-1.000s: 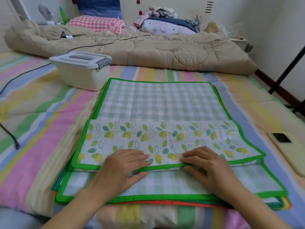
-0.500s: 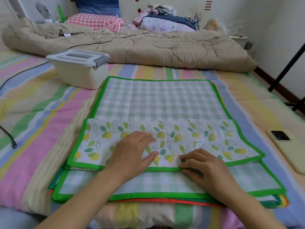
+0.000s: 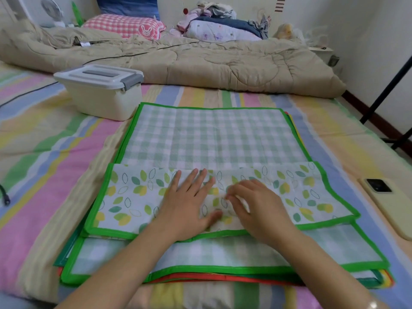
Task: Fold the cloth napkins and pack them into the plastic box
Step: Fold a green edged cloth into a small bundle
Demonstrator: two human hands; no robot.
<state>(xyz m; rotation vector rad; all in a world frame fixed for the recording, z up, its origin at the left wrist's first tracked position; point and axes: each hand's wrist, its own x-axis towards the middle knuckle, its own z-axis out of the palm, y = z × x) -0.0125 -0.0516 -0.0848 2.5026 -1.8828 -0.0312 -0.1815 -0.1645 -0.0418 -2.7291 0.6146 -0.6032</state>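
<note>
Napkin with leaf print lies under flat, spread left hand and blurred right hand, grip unclear.

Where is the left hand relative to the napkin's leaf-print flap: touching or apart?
Touching. The head view shows the left hand lying flat, fingers spread, on the leaf-print flap.

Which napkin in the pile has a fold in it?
The top napkin, green-edged check: its leaf-print flap is turned over, while those beneath lie flat.
</note>
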